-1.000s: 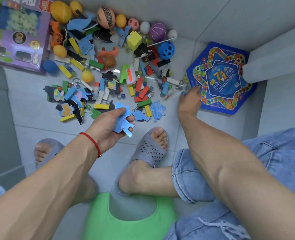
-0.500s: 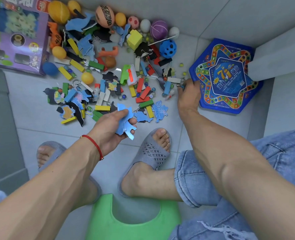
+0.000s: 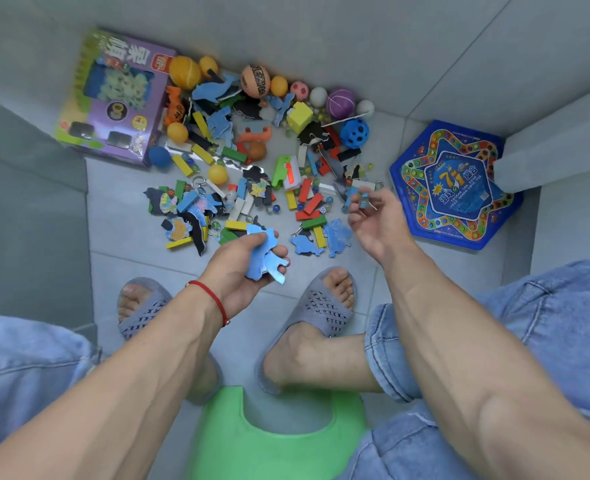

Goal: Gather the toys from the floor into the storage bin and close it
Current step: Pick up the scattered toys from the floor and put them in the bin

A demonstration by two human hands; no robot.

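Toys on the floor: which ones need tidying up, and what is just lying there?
Job:
blue foam pieces, held by left hand
small blue toy, pinched by right hand
balls, blocks

Just there:
grey slippers
green stool

A pale grey tiled floor (image 3: 124, 216) bounded by grey walls. Against the far wall lies a scatter of toys (image 3: 252, 161): small balls, coloured wooden blocks, blue foam animal shapes, marbles. A purple toy box (image 3: 113, 102) lies flat at the far left. A blue hexagonal game board (image 3: 456, 185) lies in the far right corner. Two feet in grey slippers (image 3: 321, 306) stand on the near tiles, beside a green stool (image 3: 276, 441).
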